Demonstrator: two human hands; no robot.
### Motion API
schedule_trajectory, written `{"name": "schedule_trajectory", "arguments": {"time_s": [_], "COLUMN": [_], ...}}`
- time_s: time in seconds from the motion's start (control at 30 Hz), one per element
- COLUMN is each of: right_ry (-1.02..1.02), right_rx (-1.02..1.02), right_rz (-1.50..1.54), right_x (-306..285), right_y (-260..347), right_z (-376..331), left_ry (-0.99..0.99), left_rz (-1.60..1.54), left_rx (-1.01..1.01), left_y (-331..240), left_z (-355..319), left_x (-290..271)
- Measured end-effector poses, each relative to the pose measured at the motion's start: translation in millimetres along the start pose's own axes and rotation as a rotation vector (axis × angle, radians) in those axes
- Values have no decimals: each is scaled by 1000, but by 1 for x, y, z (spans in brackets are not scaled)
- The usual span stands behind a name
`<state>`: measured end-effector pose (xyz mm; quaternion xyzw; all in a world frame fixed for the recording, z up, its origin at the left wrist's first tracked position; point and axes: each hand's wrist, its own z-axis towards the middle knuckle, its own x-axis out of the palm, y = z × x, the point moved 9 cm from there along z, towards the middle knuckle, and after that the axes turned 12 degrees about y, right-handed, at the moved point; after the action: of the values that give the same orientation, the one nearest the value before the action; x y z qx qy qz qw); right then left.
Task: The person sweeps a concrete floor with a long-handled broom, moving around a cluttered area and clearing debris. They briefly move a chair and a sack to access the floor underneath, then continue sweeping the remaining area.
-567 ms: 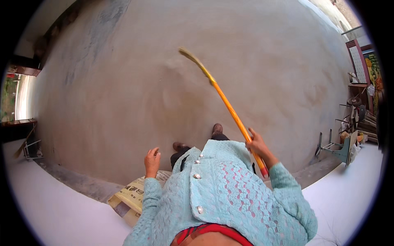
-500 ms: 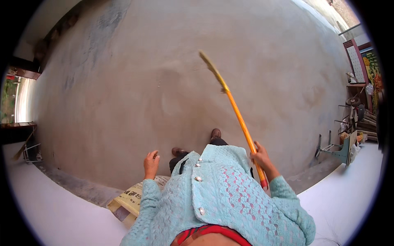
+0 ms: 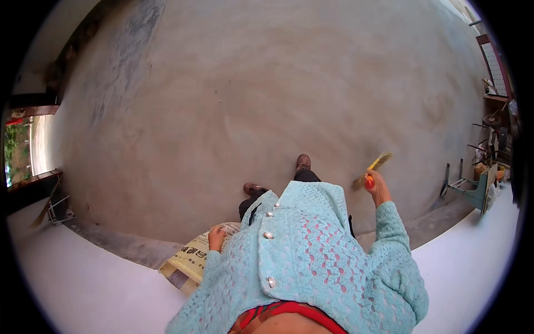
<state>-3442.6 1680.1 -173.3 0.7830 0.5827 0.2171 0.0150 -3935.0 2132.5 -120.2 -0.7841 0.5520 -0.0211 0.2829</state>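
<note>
Head view — the broom (image 3: 381,160) has swung round from its long slant over the floor (image 3: 245,131) ahead of the feet and now stands out at the person's right, seen almost end-on. Its red handle end (image 3: 369,181), pointing toward the lower right half a second ago, now faces the camera, so most of the handle is foreshortened from sight. The right hand (image 3: 378,188) has moved outward and forward with it, and its fingers are wrapped around the handle near that red end. Yellow and brown parts of the broom show just beyond and beside the fist; whether the bristles touch the floor I cannot tell.

The left hand (image 3: 217,237) has dropped back toward the body and appears in front of the printed yellow sack (image 3: 192,259). Its fingers look loosely bent, but whether they touch the sack or hold anything is unclear from here.

For the work in hand, the shift seems to matter mostly as a change of place: the broom is no longer over the ground in front of the right shoe (image 3: 303,162) and left shoe (image 3: 253,188) — it is off to the right side, where a few small specks (image 3: 219,101) further ahead are well apart from it.
</note>
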Motion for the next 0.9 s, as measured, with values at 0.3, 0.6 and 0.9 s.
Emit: {"name": "schedule_trajectory", "arguments": {"time_s": [0.3, 0.6, 0.9], "right_ry": [364, 515, 7], "right_rx": [184, 42, -177], "right_rz": [-333, -309, -102], "right_x": [260, 144, -15], "right_y": [-128, -1, 8], "right_z": [39, -86, -114], "left_ry": [-16, 109, 146], "left_rz": [-97, -96, 28], "left_rx": [-108, 64, 148], "left_y": [10, -114, -226], "left_z": [-9, 93, 107], "left_x": [-6, 21, 37]}}
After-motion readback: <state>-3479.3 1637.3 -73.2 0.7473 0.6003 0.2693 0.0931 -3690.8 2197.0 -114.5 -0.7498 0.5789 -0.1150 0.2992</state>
